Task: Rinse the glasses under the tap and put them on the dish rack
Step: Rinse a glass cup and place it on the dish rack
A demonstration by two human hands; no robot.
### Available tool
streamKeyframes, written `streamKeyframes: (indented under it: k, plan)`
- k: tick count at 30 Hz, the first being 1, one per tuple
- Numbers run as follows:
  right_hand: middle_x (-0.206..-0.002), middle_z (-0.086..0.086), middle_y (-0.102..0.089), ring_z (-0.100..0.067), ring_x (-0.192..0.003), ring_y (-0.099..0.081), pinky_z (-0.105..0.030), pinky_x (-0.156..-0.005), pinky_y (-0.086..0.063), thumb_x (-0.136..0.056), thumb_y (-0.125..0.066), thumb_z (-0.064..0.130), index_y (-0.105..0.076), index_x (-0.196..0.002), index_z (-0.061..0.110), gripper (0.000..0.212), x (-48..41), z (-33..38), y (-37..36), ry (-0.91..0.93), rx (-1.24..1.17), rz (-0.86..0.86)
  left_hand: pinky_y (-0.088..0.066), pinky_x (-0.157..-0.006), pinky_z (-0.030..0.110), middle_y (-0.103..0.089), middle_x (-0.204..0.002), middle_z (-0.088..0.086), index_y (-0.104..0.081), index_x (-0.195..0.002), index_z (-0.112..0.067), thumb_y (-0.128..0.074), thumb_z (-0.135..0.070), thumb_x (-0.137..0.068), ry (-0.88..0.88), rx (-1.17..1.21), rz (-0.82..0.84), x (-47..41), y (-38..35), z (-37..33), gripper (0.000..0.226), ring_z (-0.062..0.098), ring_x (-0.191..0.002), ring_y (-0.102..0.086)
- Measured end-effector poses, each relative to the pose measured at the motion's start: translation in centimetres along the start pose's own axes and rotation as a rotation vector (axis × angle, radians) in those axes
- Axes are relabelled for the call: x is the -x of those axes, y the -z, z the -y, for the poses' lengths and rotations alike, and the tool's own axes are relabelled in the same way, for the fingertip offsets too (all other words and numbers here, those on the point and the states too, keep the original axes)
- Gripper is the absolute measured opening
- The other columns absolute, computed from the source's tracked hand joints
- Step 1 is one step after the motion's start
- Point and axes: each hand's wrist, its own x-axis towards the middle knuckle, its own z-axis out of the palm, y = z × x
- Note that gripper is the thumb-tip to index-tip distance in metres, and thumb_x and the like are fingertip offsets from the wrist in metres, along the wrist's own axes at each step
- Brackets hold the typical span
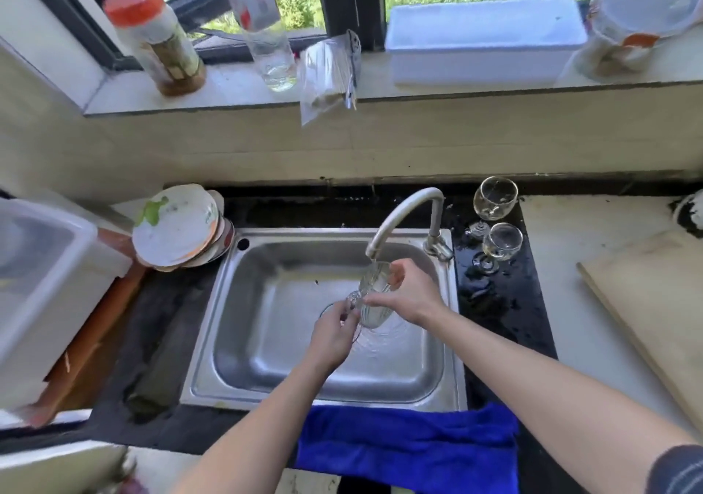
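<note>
I can read no text, number or brand anywhere in my view. The label on the red-lidded jar [158, 42] at the upper left of the frame is too blurred to make out. The red print on the clear plastic bottle [262, 25] beside it is only a smear. The orange mark on the wrapped container [639, 18] at the upper right shows no letters I can tell.
</note>
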Motion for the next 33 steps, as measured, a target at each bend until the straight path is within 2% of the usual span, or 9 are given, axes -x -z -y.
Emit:
streamKeyframes:
  k: [3, 7, 11, 14, 19, 24, 28, 30, 33]
  plan:
    - [-0.105, 0.009, -0.058, -0.013, -0.097, -0.057, -0.037, -0.087, -0.051, -0.045, -0.081, 0.069, -0.047, -0.123, 0.019, 0.098, -0.9, 0.0, -0.8, -0.072, -0.006, -0.015, -0.057, -0.064, 0.039, -0.065, -0.087, 0.005, -0.06, -0.099, -0.019, -0.048, -0.031, -0.097, 0.042, 0.179, 0.0, -1.1, 0.3, -0.1, 0.016, 0.03, -0.081, -0.064]
    - [-0.097, 0.009, -0.058, -0.012, -0.092, -0.057, -0.037, -0.085, -0.051, -0.05, -0.081, 0.068, -0.047, -0.118, 0.02, 0.091, -1.2, 0.1, -1.6, -0.153, -0.009, -0.048, -0.049, -0.049, 0.029, -0.062, -0.084, 0.015, -0.058, -0.093, -0.014, -0.045, -0.021, -0.098, 0.079, 0.275, 0.034, -3.3, 0.7, 0.1, 0.016, 0.027, -0.061, -0.058]
    - [-0.102, 0.008, -0.056, -0.016, -0.097, -0.058, -0.033, -0.081, -0.051, -0.053, -0.085, 0.059, -0.041, -0.135, 0.021, 0.1, -1.8, 0.3, -1.8, -0.185, -0.057, 0.025, -0.059, -0.062, 0.043, -0.066, -0.075, 0.006, -0.059, -0.085, -0.025, -0.047, -0.026, -0.093, 0.012, 0.184, 0.095, -5.3, 1.3, 1.3, 0.015, 0.029, -0.057, -0.064]
    - [-0.101, 0.007, -0.057, -0.015, -0.094, -0.06, -0.032, -0.074, -0.052, -0.057, -0.088, 0.045, -0.047, -0.125, 0.024, 0.083, -2.2, 0.7, -2.4, -0.194, -0.073, 0.036, -0.056, -0.068, 0.051, -0.069, -0.08, 0.003, -0.063, -0.089, -0.024, -0.046, -0.034, -0.088, -0.05, 0.165, 0.103, -6.1, 2.0, 2.4, 0.019, 0.03, -0.072, -0.066]
    - [-0.103, -0.007, -0.067, -0.019, -0.094, -0.065, -0.04, -0.079, -0.057, -0.062, -0.087, 0.028, -0.055, -0.116, 0.018, 0.064, -2.4, 1.1, -3.6, -0.253, -0.276, 0.01, -0.052, -0.078, 0.039, -0.065, -0.087, -0.005, -0.064, -0.098, -0.02, -0.05, -0.026, -0.097, -0.128, 0.116, 0.098, -7.2, 3.9, 2.3, 0.015, 0.02, -0.082, -0.062]
    - [-0.113, 0.002, -0.06, -0.014, -0.102, -0.061, -0.03, -0.07, -0.056, -0.07, -0.084, 0.032, -0.049, -0.126, 0.018, 0.067, -2.3, 1.9, -2.6, -0.298, -0.351, 0.102, -0.057, -0.057, 0.042, -0.061, -0.075, 0.01, -0.062, -0.093, -0.013, -0.043, -0.024, -0.1, -0.029, 0.147, 0.284, -8.8, 5.1, 1.1, 0.023, 0.03, -0.059, -0.064]
    - [-0.115, 0.001, -0.059, -0.016, -0.099, -0.059, -0.029, -0.073, -0.049, -0.068, -0.087, 0.029, -0.054, -0.098, 0.03, 0.044, -2.5, 2.3, -1.3, -0.181, -0.291, 0.07, -0.053, -0.044, 0.03, -0.061, -0.08, 0.016, -0.056, -0.102, -0.003, -0.042, -0.02, -0.101, 0.199, 0.305, 0.542, -8.5, 5.3, 0.3, 0.022, 0.021, -0.05, -0.063]
    - [-0.109, 0.0, -0.062, -0.013, -0.097, -0.06, -0.029, -0.081, -0.05, -0.062, -0.09, 0.032, -0.055, -0.1, 0.031, 0.051, -2.2, 2.1, -0.9, -0.127, -0.212, 0.026, -0.055, -0.049, 0.031, -0.064, -0.083, 0.019, -0.055, -0.105, -0.003, -0.043, -0.021, -0.101, 0.255, 0.335, 0.612, -8.1, 4.2, 0.1, 0.022, 0.024, -0.055, -0.065]
    - [-0.116, 0.004, -0.063, -0.01, -0.102, -0.059, -0.032, -0.092, -0.05, -0.053, -0.089, 0.048, -0.053, -0.128, 0.027, 0.086, -1.5, 1.4, -0.4, -0.094, 0.013, -0.027, -0.055, -0.053, 0.029, -0.064, -0.087, 0.021, -0.058, -0.102, 0.0, -0.046, -0.017, -0.099, 0.19, 0.299, 0.567, -8.4, 2.3, -0.3, 0.021, 0.022, -0.055, -0.063]
